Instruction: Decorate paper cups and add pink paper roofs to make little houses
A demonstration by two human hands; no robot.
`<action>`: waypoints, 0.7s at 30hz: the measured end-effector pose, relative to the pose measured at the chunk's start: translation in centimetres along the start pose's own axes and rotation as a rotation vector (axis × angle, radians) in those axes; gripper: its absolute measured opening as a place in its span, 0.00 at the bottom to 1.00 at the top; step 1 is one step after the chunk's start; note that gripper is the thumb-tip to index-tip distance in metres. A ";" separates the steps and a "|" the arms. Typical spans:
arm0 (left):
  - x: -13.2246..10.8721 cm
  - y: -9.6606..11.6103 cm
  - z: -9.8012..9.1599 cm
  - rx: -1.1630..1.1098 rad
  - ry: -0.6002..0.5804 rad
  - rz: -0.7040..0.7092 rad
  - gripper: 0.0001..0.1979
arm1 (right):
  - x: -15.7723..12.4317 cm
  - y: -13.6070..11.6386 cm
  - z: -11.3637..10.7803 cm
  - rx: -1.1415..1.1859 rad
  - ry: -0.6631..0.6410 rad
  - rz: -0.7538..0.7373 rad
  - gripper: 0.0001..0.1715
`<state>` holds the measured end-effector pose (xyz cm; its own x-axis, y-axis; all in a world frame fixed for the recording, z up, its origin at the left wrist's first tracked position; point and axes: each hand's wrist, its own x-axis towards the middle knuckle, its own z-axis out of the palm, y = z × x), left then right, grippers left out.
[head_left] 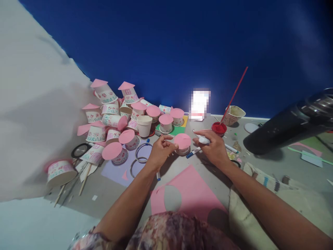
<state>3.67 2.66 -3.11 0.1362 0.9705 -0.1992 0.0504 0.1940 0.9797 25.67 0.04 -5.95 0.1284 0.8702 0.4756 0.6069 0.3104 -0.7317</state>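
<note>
In the middle of the table stands a small upside-down paper cup (182, 151) with a round pink paper piece (183, 140) on top. My left hand (163, 150) is beside it, fingers curled and thumb at the edge of the pink piece. My right hand (213, 147) is closed around a small white bottle (204, 140), to the right of the cup; its label and contents are hidden. A blue-capped marker (193, 153) lies between the two hands. Just behind the cup, another pink-topped cup (165, 124) stands on a green sheet.
Many decorated, pink-roofed cups (95, 132) pile up at left, near plain stacked cups (144, 126). Tape rings (144, 152) lie on purple paper. Pink paper (191, 187) with cut-out holes is in front. At right are a red pot (219, 128) with a stick and a dark bottle (283, 125).
</note>
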 end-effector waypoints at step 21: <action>1.7 -0.5 0.1 -0.196 -0.063 0.203 0.51 | 0.6 -1.1 -1.7 0.253 -0.096 0.377 0.15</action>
<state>4.01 4.16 -3.90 0.1854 0.9826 0.0066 -0.1754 0.0265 0.9841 26.39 -0.40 -4.06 0.2232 0.9680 0.1151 0.3202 0.0387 -0.9466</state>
